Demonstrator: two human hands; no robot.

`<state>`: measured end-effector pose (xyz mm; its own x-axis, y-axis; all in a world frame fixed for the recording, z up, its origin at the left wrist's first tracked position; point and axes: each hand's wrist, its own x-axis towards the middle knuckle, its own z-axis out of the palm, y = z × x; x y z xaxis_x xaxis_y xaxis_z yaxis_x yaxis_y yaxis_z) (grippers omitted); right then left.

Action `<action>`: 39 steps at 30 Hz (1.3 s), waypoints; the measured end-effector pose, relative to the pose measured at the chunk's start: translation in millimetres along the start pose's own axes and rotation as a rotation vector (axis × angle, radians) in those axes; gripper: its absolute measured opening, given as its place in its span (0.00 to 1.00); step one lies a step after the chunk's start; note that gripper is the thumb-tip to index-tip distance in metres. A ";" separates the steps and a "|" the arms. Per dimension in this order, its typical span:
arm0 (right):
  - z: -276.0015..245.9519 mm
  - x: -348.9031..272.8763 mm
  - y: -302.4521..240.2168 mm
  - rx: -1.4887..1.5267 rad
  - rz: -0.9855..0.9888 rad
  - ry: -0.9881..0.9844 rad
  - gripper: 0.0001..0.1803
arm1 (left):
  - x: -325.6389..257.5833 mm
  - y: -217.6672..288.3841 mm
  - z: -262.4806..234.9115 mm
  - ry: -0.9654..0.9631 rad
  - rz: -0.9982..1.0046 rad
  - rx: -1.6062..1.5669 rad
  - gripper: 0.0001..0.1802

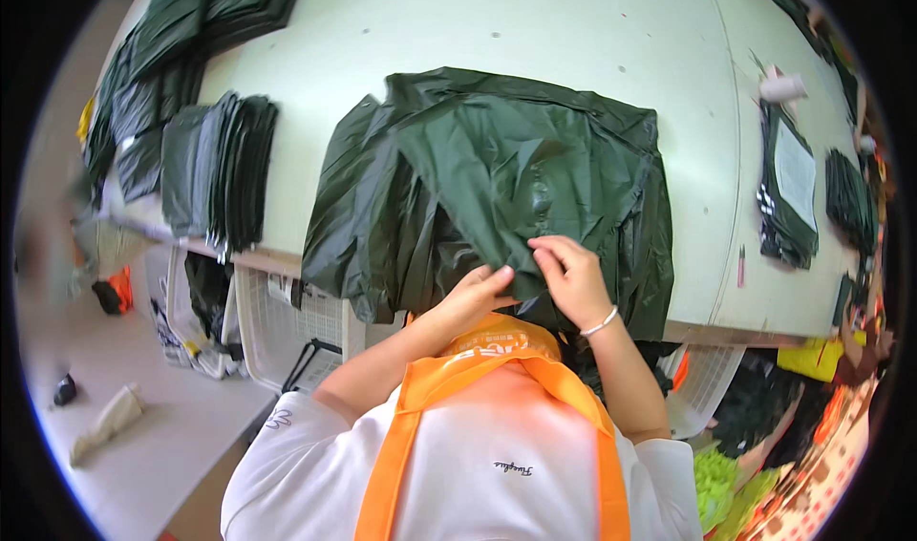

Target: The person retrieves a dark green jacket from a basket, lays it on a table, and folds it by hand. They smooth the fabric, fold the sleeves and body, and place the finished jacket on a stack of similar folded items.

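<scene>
A dark green garment of thin, shiny, waterproof-looking cloth lies spread and creased at the near edge of the table. A matte green flap of it is folded over the middle, with a pale strip of marks down its right part. My left hand grips the flap's near edge, thumb on top and the other fingers partly hidden. Just to the right, my right hand pinches the same edge between thumb and fingertips. The two hands are close together but apart.
Stacks of folded dark green pieces stand at the left. On the right lie a dark bundle with a pale sheet, a white cone-shaped spool and a pink pen. White plastic baskets sit below the table edge.
</scene>
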<state>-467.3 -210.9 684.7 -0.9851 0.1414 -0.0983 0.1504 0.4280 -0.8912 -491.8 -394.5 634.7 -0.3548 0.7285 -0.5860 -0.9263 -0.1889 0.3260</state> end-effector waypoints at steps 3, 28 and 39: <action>-10.9 16.3 4.7 0.083 0.078 -0.033 0.06 | -8.9 -1.2 15.7 -0.028 0.039 0.367 0.20; -76.4 -27.4 73.1 -0.372 -0.198 -0.017 0.27 | -20.9 62.3 -9.9 0.804 1.132 0.979 0.41; -103.9 23.7 72.5 -0.272 0.011 0.313 0.12 | -16.1 165.9 -35.7 0.945 1.298 1.667 0.13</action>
<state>-471.1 -83.7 663.7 -0.9164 0.3941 0.0698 0.2188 0.6393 -0.7372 -644.3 -461.1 671.7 -0.8598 0.2174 0.4620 0.4555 0.7354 0.5017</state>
